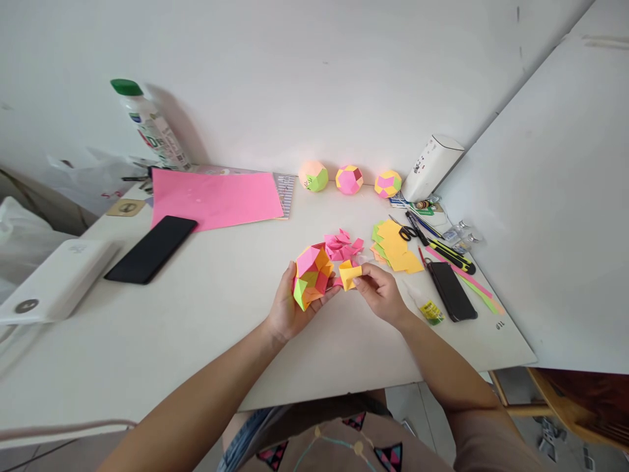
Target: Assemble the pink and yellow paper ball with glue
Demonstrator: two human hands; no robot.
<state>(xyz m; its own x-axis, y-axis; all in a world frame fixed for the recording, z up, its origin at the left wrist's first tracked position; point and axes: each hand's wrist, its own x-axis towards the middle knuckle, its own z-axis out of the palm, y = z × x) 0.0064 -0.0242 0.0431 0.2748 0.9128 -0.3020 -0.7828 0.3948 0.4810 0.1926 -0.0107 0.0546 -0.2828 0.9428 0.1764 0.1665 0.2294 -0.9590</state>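
Two paper pieces hover over the surface (pixel 221 321): left hand (pixel 284 311) cups the part-built ball (pixel 311 275), right hand (pixel 382 294) pinches a folded yellow unit (pixel 349 273) (just beside it), wanting careful alignment.

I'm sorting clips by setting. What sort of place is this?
Likely a home craft desk against a white wall: finished paper balls, cut paper squares, scissors and glue lie on the white table, and the left hand holds a half-built ball.

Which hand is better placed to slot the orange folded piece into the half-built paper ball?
Right, most likely. The right hand pinches the orange piece just beside the paper ball, which the left hand is busy cradling.
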